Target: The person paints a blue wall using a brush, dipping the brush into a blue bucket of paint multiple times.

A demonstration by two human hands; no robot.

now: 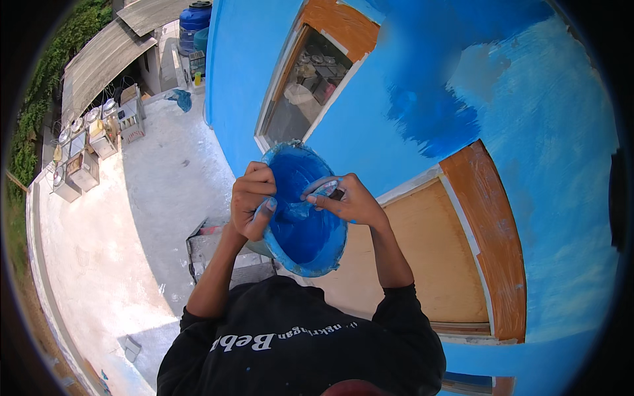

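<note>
A bucket with blue paint inside (303, 247) is tilted in front of my chest, its rim crusted with dried paint. My left hand (253, 203) grips the bucket's rim, the thumb over the edge and smeared blue. Over the bucket's opening, my right hand (342, 198) pinches a paint-coated tool (324, 189), likely a brush, between thumb and fingers. The tool's lower end reaches into the bucket; its exact shape is hard to tell. Blue paint marks my right fingers and wrist. Beside the bucket, a painted wall (376, 143) shows light blue with a darker blue patch.
An orange-brown door frame (500, 237) surrounds a tan panel (426, 247). A window (309, 84) is set in the wall. Below the bucket stands a paint-stained wooden platform or step (247, 272). Boxes with metal lids (84, 171) and blue tanks (195, 22) stand farther off on the concrete floor (163, 173).
</note>
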